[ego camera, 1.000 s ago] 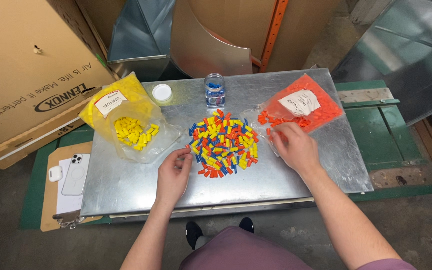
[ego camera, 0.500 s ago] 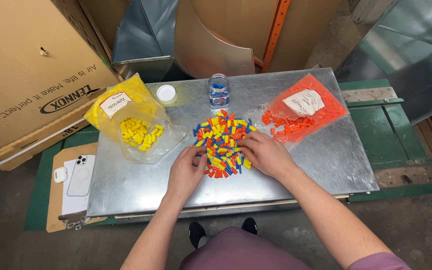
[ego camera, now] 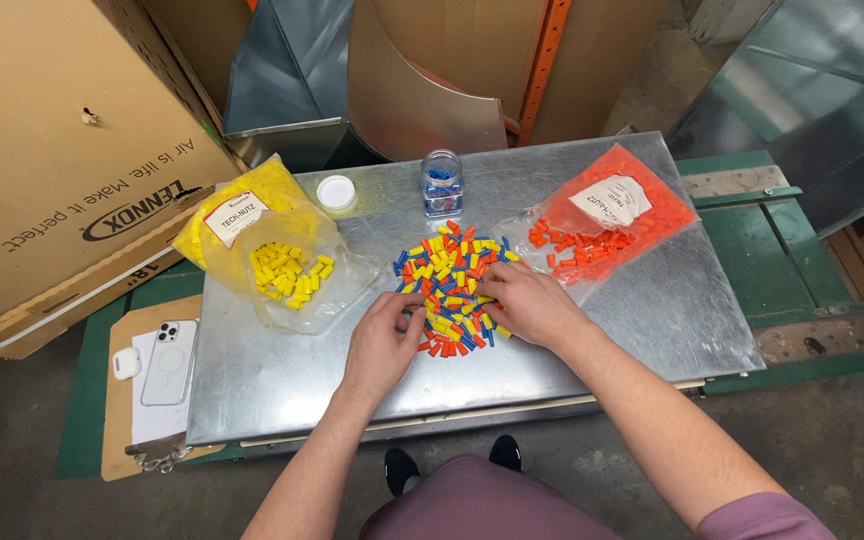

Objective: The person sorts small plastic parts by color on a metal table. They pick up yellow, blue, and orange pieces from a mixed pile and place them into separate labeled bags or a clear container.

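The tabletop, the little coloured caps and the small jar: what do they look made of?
Tabletop: likely galvanized sheet metal, grey with a dull mottled sheen. Coloured caps: probably moulded plastic, solid yellow, red and blue. Small jar: clear, plastic or glass, since blue pieces show through. Both hands, left hand and right hand, rest on the pile.

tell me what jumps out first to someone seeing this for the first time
A bright pile of mixed caps, yellow, orange and blue, lies mid-table on the metal sheet table, with the left hand and right hand at its near edge. Flanking it are a yellow bag on the left and an orange bag on the right.
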